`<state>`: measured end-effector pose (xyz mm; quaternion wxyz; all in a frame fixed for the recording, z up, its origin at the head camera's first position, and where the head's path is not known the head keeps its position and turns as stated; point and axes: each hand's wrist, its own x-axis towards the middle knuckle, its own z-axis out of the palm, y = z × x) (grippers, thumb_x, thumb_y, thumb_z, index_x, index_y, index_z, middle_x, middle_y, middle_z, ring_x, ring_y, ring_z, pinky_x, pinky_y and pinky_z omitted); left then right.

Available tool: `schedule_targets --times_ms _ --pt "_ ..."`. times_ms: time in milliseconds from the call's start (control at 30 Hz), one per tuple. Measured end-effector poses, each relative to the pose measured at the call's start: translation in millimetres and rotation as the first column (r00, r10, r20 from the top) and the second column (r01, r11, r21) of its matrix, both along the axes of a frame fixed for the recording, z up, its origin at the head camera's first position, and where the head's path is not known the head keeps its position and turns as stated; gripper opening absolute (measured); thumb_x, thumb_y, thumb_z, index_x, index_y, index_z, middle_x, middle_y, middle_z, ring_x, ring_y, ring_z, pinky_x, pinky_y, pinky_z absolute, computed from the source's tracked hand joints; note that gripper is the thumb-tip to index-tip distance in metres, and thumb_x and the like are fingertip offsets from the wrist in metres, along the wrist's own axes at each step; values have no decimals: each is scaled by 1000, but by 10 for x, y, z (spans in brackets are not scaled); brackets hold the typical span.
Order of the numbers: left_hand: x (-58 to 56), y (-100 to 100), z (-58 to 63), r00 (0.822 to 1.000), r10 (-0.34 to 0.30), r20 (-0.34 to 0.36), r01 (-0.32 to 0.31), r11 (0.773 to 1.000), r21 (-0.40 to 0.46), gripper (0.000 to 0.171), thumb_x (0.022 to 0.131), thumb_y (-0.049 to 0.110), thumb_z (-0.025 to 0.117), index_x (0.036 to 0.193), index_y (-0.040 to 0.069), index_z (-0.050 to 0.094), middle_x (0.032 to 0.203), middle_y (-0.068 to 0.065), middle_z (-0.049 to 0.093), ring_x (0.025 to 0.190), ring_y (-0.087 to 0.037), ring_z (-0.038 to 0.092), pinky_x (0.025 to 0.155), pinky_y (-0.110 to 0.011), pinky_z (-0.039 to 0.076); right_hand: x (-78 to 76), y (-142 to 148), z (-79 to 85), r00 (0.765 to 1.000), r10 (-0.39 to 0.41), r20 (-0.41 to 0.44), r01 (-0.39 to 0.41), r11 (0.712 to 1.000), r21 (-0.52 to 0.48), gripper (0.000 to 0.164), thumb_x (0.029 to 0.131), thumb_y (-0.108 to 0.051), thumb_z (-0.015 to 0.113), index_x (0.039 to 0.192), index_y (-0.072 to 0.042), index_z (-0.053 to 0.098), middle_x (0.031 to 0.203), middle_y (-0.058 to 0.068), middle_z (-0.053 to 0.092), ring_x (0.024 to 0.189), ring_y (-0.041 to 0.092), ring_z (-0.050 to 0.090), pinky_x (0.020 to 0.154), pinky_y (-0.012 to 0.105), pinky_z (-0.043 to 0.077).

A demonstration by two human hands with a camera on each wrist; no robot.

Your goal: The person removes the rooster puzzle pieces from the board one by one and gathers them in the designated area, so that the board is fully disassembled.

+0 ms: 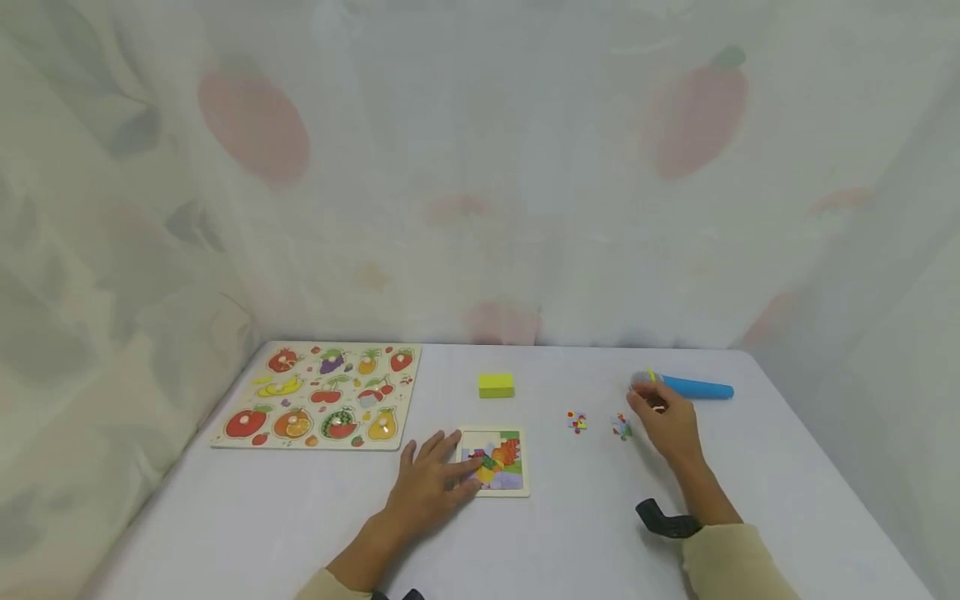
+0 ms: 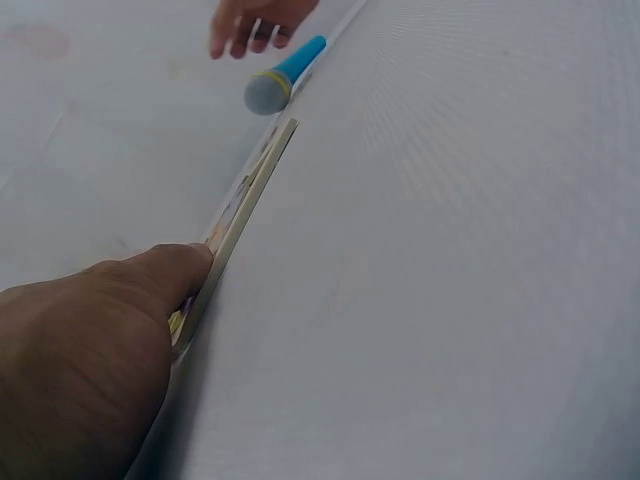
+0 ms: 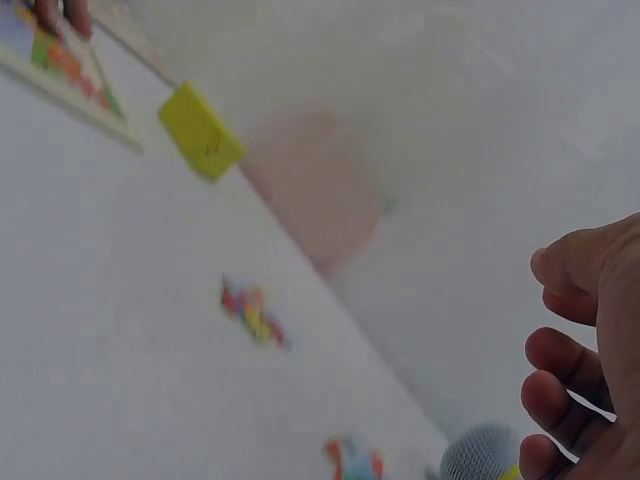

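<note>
My left hand rests on the left part of a small square picture puzzle in a pale frame, fingers spread over it. In the left wrist view the thumb lies against the frame's edge. My right hand hovers above the table with loosely bent fingers and nothing in them. Two loose jigsaw pieces, one farther left and one closer to that hand, lie on the white tabletop. Just behind the right hand is a blue microphone with a grey mesh head and yellow ring.
At the back left lies a wooden fruit puzzle board with several knobbed pieces. A yellow block sits behind the small puzzle. White curtains with fruit prints hang around the table.
</note>
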<state>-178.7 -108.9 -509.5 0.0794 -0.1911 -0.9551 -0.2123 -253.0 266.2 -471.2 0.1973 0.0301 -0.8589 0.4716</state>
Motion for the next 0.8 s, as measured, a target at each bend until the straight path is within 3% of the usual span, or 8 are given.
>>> schedule_targets --times_ms 267,567,667,800 --pt "13 15 -6 1000 5 15 -5 1000 0 36 89 52 61 119 34 70 146 -4 44 138 -33 29 104 -67 10 147 -283 362 995 67 -76 -75 993 -94 26 92 -20 67 113 -4 67 95 8 64 87 16 54 71 17 44" --pt "19 8 12 1000 0 1 0 1000 -10 35 89 51 62 118 34 71 146 -6 44 137 -35 31 104 -68 11 429 -646 791 978 157 -139 -174 977 -122 25 89 -2 68 113 6 64 96 16 62 85 25 53 68 21 45" --pt "15 4 17 1000 3 -3 -3 1000 -11 35 89 51 61 119 35 70 147 -5 44 137 -34 31 104 -67 10 464 -752 837 973 186 -137 -203 970 -130 26 89 -3 67 113 6 64 95 15 62 85 24 53 68 22 45" --pt "10 2 9 1000 2 -10 -2 1000 -8 35 89 52 61 119 35 70 147 -5 43 137 -34 30 104 -67 10 434 -863 778 964 226 -141 -246 957 -152 25 89 -2 67 112 5 64 97 18 62 86 24 53 69 25 45"
